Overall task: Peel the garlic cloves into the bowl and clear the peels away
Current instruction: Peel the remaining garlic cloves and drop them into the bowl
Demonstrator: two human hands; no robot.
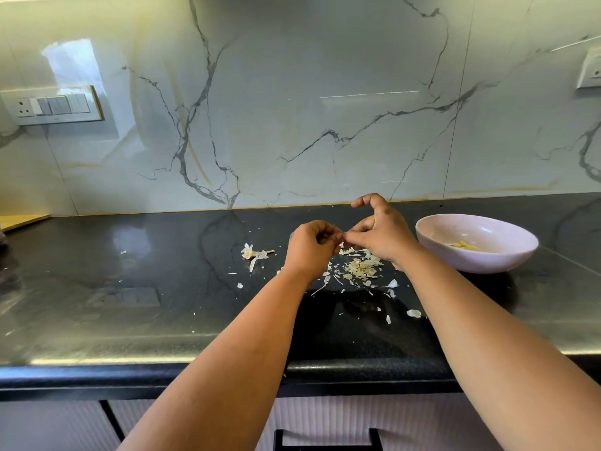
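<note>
Both hands met above the dark worktop [130, 288], near the middle of view. We saw the left hand [310, 245] with fingers curled, its fingertips pinching something small where it met the right; the thing itself was too hidden to name, though a clove seemed likely. The right hand [379, 234] pinched at the same spot with thumb and a finger, its index finger raised and hooked above. The two hands touched at the fingertips.

Directly beneath them, at 6 o'clock from the pinch, lay the peels [361, 268], a pale heap with shreds strewn outward toward the near edge of the worktop. At 9 o'clock from the left hand sat a stalk [253, 253] with papery skin still on it, apart from the heap.

The bowl [432, 234], pale pink, stood at 3 o'clock from the right hand, just beside the wrist. Inside it lay a few peeled cloves [465, 245], yellowish, toward the middle of the floor.

Behind all this rose the marble wall [292, 109]. A switch plate [53, 105] was at 10 o'clock, a socket [590, 71] at 2 o'clock.
</note>
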